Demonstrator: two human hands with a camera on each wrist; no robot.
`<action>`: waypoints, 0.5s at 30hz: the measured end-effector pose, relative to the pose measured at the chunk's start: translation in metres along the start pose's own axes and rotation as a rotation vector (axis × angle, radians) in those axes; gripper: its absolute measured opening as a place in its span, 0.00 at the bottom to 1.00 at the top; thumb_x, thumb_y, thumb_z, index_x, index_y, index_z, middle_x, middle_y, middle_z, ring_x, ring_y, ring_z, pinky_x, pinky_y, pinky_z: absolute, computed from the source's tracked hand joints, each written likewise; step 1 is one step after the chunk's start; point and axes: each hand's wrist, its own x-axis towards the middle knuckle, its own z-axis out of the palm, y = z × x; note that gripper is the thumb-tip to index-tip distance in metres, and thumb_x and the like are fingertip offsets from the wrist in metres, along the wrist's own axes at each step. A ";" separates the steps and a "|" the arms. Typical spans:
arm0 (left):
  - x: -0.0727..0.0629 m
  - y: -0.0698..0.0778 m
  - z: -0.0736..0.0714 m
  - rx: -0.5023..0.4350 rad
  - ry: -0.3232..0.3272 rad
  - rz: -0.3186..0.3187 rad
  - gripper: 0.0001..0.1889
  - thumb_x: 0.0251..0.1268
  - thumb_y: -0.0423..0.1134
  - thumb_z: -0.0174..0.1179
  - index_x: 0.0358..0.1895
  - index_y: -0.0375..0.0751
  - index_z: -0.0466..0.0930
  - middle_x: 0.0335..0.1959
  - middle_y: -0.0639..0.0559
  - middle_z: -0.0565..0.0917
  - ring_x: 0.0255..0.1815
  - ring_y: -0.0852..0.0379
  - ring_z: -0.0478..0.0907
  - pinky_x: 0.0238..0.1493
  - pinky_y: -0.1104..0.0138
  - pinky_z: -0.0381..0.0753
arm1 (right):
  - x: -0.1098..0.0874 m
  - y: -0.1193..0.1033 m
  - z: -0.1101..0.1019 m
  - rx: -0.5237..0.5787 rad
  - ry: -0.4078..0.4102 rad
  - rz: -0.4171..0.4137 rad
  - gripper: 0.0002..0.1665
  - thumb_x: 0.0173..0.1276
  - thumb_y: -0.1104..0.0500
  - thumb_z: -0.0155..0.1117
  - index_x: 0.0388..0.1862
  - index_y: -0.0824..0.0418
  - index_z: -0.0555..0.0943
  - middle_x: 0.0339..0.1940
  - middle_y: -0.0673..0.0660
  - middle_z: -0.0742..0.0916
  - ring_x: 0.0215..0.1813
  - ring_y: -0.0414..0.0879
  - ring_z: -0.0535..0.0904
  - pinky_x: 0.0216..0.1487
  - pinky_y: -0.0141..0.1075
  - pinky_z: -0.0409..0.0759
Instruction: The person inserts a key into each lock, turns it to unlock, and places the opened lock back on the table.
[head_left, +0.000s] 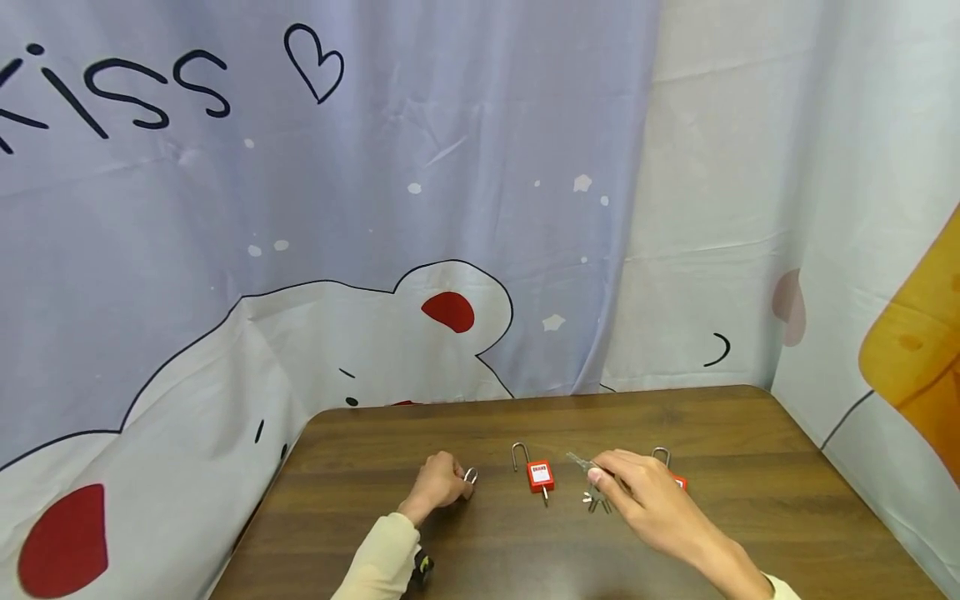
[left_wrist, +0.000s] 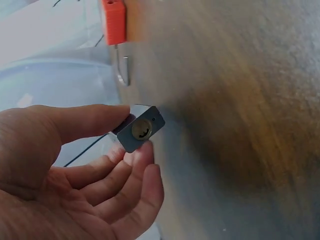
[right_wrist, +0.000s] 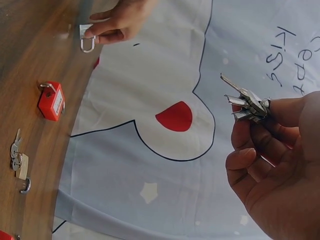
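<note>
My left hand [head_left: 438,482] pinches a small silver padlock [left_wrist: 141,127] between thumb and fingers, just above the table's left half. In the left wrist view, the padlock's keyhole end faces the camera and no key is in it. My right hand [head_left: 648,496] grips a bunch of silver keys [right_wrist: 250,105], with one key standing out ahead of the others. Between the hands lies a red padlock [head_left: 540,475], its shackle open and a key at its lower end. Another red padlock [head_left: 680,482] is partly hidden behind my right hand.
A small brass-coloured padlock [right_wrist: 22,166] with keys beside it lies on the brown wooden table [head_left: 360,467]. A printed curtain [head_left: 450,167] hangs directly behind the table's far edge and down its sides.
</note>
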 end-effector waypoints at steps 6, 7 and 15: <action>-0.004 0.013 -0.019 -0.078 0.059 0.062 0.08 0.51 0.34 0.72 0.28 0.37 0.82 0.23 0.53 0.80 0.24 0.60 0.74 0.26 0.68 0.74 | 0.002 -0.001 -0.003 0.007 0.027 0.001 0.11 0.69 0.64 0.62 0.36 0.45 0.80 0.30 0.36 0.81 0.33 0.27 0.72 0.34 0.25 0.74; -0.005 0.016 -0.022 -0.098 0.069 0.070 0.08 0.52 0.35 0.72 0.30 0.37 0.82 0.24 0.53 0.81 0.26 0.60 0.74 0.28 0.68 0.75 | 0.002 -0.002 -0.003 0.011 0.028 0.003 0.12 0.69 0.64 0.62 0.36 0.45 0.80 0.30 0.36 0.81 0.33 0.27 0.72 0.34 0.25 0.74; -0.010 0.041 -0.040 -0.247 0.176 0.128 0.08 0.56 0.34 0.69 0.36 0.35 0.81 0.28 0.49 0.84 0.28 0.62 0.79 0.30 0.71 0.78 | 0.008 -0.005 -0.011 0.054 0.061 -0.039 0.14 0.69 0.67 0.60 0.35 0.45 0.79 0.29 0.38 0.80 0.31 0.28 0.71 0.33 0.20 0.69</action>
